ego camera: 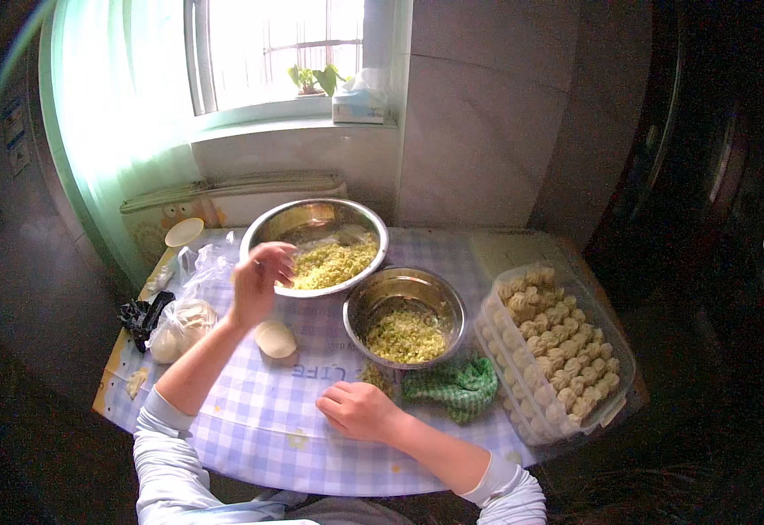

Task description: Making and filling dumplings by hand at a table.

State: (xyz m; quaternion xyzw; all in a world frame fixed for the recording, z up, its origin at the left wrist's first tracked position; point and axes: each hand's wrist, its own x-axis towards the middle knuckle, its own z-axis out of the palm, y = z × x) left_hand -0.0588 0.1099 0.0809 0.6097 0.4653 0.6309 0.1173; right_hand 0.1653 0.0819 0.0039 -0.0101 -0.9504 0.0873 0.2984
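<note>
My left hand is raised over the near left rim of the large steel bowl, which holds chopped yellow-green filling; its fingers are apart and nothing shows in them. A small stack of round dough wrappers lies on the tablecloth below that hand. My right hand rests on the cloth with its fingers curled; whether anything is under them is hidden. Just beyond it stands a smaller steel bowl of chopped filling, with a green cloth beside it.
At the right is a stacked clear plastic container filled with pleated dumplings. At the left lie a plastic bag of wrappers, a black plastic bag and a pale round lid. A window and tiled wall stand behind the table.
</note>
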